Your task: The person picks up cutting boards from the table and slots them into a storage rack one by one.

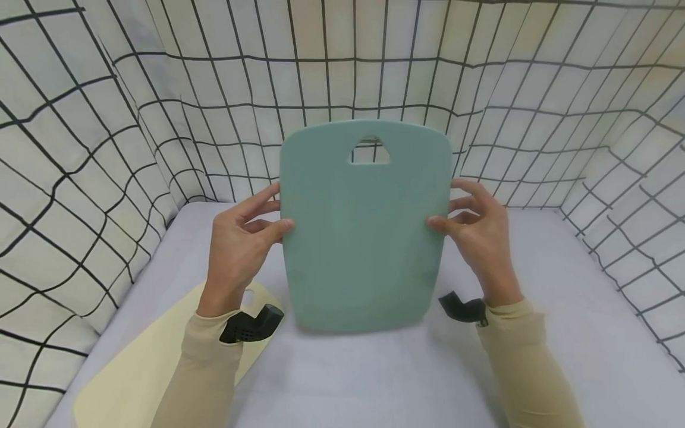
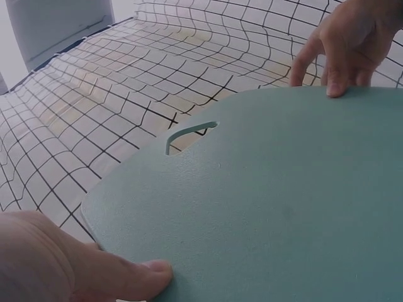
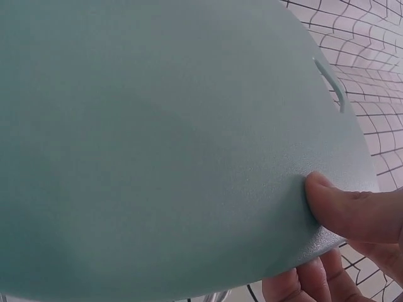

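Note:
A green cutting board (image 1: 366, 238) with rounded corners and a cut-out handle hole near its top stands upright, broad face toward me. My left hand (image 1: 241, 241) pinches its left edge, thumb on the near face and fingers behind. On the opposite edge my right hand (image 1: 478, 232) pinches in the same way. The left wrist view shows the board (image 2: 271, 207) close up with the left thumb on its face. In the right wrist view the right hand (image 3: 352, 233) grips the edge, fingertips partly hidden under the board.
A pale yellow cutting board (image 1: 139, 356) lies flat on the white table (image 1: 342, 380) at the left, partly covered by the left forearm. White cloth walls with a black grid (image 1: 257, 83) enclose the back and both sides. Dark wrist cameras (image 1: 251, 324) sit on both wrists.

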Available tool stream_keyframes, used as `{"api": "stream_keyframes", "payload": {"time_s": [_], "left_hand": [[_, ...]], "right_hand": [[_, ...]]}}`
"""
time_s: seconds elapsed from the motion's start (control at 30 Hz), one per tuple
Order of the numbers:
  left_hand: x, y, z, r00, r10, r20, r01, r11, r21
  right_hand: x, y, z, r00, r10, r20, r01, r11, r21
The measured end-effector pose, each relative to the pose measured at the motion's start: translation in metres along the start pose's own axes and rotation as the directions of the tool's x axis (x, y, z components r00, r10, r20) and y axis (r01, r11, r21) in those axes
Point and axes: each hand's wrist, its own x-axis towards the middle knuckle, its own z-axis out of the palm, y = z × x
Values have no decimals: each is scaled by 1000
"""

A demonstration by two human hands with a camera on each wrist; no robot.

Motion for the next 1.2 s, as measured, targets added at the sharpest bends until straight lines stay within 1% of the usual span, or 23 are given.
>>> {"api": "stream_keyframes", "payload": {"time_s": [0.2, 0.37, 0.53, 0.67, 0.8, 1.03, 1.2], "left_hand": [[0, 0, -2, 1000, -3, -15, 3, 1000, 13], [0, 2, -7, 1000, -13, -22, 13, 1000, 18], [0, 2, -12, 1000, -5, -29, 6, 1000, 28], [1, 1, -15, 999, -9, -35, 10, 999, 34], [3, 1, -18, 999, -11, -43, 13, 999, 33], [3, -1, -22, 997, 20, -76, -19, 1000, 10], [3, 0, -27, 996, 21, -89, -21, 1000, 4]], "right_hand": [[0, 0, 4, 1000, -2, -3, 2, 1000, 15], [0, -3, 9, 1000, -16, -8, 17, 1000, 2], [0, -6, 13, 999, -31, -7, 31, 1000, -2], [-2, -8, 16, 1000, -22, 0, 22, 1000, -10], [-2, -9, 19, 1000, -30, 1, 30, 999, -22], [-3, -15, 23, 998, -68, -3, 67, 997, -37], [-4, -18, 27, 996, -89, 0, 89, 995, -42]]}}
